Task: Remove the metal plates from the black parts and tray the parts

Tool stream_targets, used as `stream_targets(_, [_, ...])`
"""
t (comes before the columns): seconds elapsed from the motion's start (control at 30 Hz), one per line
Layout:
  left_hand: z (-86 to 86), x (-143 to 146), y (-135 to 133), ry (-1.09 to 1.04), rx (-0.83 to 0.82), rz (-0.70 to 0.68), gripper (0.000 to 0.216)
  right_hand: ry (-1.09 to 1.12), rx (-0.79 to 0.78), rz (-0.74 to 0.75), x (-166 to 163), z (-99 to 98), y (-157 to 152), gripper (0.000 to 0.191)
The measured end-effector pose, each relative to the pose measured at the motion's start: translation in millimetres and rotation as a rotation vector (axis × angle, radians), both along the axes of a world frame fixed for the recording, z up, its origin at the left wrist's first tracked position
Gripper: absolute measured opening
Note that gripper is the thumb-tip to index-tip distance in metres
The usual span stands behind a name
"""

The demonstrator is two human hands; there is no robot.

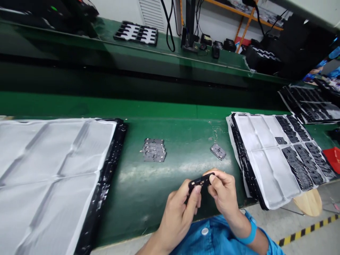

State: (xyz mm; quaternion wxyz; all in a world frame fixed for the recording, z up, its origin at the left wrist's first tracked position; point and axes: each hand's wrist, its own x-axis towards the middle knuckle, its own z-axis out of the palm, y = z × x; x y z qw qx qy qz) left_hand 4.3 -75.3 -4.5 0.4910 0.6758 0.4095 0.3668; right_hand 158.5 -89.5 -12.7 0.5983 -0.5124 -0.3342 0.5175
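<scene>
Between my two hands is a small black plastic part point(199, 182) with light spots along its edge, tilted toward me. The thumb and fingers of my left hand point(183, 205) pinch its left end. At the other end, my right hand point(223, 187) grips it with thumb and fingers. Just beyond my right hand, a single grey-black flat part point(218, 151) lies on the green table point(183, 141). A short overlapping row of similar parts point(154, 150) sits farther left. What lies behind the held part is hidden by my fingers.
At right, a stack of lined trays point(273, 166) holds rows of dark parts in several compartments. White-lined trays point(53, 170) cover the left side. A raised green shelf point(170, 53) runs along the back, carrying a slotted black tray point(136, 33). A red bin point(332, 159) stands far right.
</scene>
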Motion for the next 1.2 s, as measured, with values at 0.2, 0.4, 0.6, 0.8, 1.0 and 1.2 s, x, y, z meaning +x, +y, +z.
stream_targets(0.2, [-0.3,0.1,3.9,-0.039,-0.07,0.001,0.029,-0.012,0.009,0.006,1.0,-2.1,2.7,0.022])
stream_targets(0.4, [-4.7,2.7,7.8,-0.023,-0.073,-0.011,0.031,-0.014,0.031,0.036,7.0,-2.6,0.6,0.02])
stream_targets(0.6, [-9.4,6.7,8.0,-0.008,-0.078,-0.027,0.032,-0.022,-0.04,0.001,9.7,-8.3,3.4,0.027])
stream_targets(0.8, [-11.5,9.6,7.6,-0.023,-0.144,-0.04,0.033,-0.053,-0.071,-0.006,10.5,-10.9,4.4,0.024])
stream_targets(1.0, [-16.4,12.7,10.2,-0.029,-0.196,-0.047,0.034,-0.068,-0.026,0.018,13.3,-13.0,3.1,0.018])
stream_targets(1.2, [-19.5,18.2,16.8,-0.052,-0.277,-0.046,0.034,-0.175,-0.032,0.173,35.3,-8.4,2.5,0.021])
